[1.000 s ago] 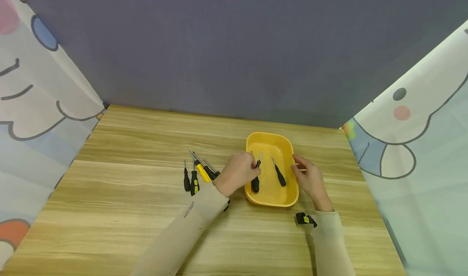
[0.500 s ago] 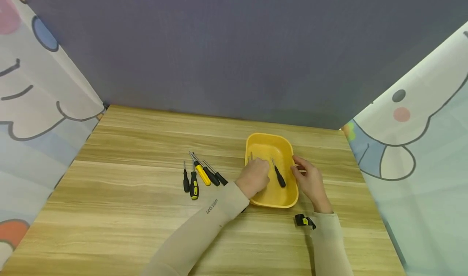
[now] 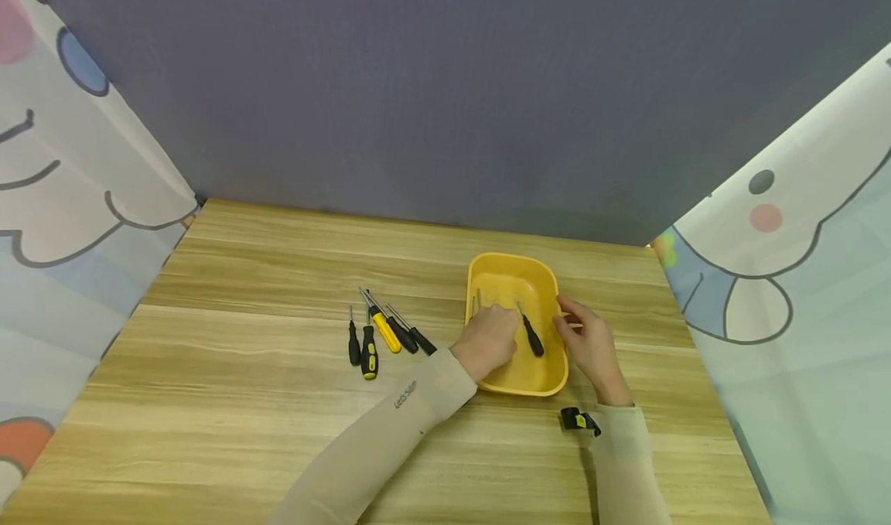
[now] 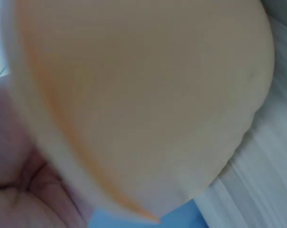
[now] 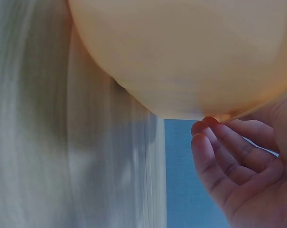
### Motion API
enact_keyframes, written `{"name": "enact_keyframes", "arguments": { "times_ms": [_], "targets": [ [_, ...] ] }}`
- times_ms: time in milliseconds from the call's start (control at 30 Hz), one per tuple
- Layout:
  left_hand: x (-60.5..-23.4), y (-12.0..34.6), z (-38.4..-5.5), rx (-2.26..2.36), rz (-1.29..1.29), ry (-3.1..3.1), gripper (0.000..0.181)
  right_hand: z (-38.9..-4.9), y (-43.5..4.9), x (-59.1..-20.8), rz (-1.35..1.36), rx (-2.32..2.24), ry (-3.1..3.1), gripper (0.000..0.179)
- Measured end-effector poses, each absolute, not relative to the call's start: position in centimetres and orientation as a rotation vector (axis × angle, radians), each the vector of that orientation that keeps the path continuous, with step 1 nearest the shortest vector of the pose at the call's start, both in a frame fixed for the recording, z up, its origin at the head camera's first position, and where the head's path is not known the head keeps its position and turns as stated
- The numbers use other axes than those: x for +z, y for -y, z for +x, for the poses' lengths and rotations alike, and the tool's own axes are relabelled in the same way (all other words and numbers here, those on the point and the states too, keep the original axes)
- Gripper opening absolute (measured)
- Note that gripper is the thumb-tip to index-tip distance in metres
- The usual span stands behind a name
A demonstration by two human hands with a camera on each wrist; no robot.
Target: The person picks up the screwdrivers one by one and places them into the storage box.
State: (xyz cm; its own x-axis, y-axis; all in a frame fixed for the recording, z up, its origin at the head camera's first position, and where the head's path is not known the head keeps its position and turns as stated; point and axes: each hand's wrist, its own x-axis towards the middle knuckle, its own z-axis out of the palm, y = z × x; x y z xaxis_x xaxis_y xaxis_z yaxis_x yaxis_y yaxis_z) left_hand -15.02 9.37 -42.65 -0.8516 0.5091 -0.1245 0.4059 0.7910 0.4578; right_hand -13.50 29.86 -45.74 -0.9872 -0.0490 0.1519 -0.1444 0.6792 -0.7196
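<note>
In the head view, my left hand [image 3: 489, 342] is down inside a yellow plastic tray [image 3: 522, 390], knuckles up and fingers curled. Whatever lies under its fingers is hidden. Two thin metal shafts [image 3: 479, 299] stick out beyond it at the tray's left side. A black-handled screwdriver [image 3: 533, 338] lies on the tray floor to its right. My right hand [image 3: 590, 343] holds the tray's right rim between thumb and fingers. In the right wrist view, the fingertips [image 5: 210, 121] touch the tray's edge. The left wrist view is mostly filled by the tray's outer wall [image 4: 157, 104].
Left of the tray, several screwdrivers lie on the wooden table [image 3: 244, 339]. Among them are a yellow-handled screwdriver [image 3: 386, 332] and a black-and-yellow screwdriver [image 3: 370, 355]. A black strap [image 3: 579, 420] sits at the right wrist. A grey panel [image 3: 431, 107] stands behind the table.
My left hand has moved right and down into the tray; the screwdriver it gripped a second ago is now out of sight. The right hand has stayed at the rim.
</note>
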Motion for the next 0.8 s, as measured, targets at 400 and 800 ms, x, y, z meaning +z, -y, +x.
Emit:
{"name": "enact_keyframes", "arguments": {
  "times_ms": [400, 800],
  "targets": [
    [-38.9, -6.5, -12.9, 0.617, 0.816, -2.806, 0.029, -13.5, -29.9, -45.9, 0.157, 1.184, 2.776, 0.039],
    [-36.8, -0.7, -10.1, 0.61, 0.749, -3.024, 0.025, -13.4, -29.9, -45.7, 0.17, 1.147, 2.788, 0.038]
  ]
}}
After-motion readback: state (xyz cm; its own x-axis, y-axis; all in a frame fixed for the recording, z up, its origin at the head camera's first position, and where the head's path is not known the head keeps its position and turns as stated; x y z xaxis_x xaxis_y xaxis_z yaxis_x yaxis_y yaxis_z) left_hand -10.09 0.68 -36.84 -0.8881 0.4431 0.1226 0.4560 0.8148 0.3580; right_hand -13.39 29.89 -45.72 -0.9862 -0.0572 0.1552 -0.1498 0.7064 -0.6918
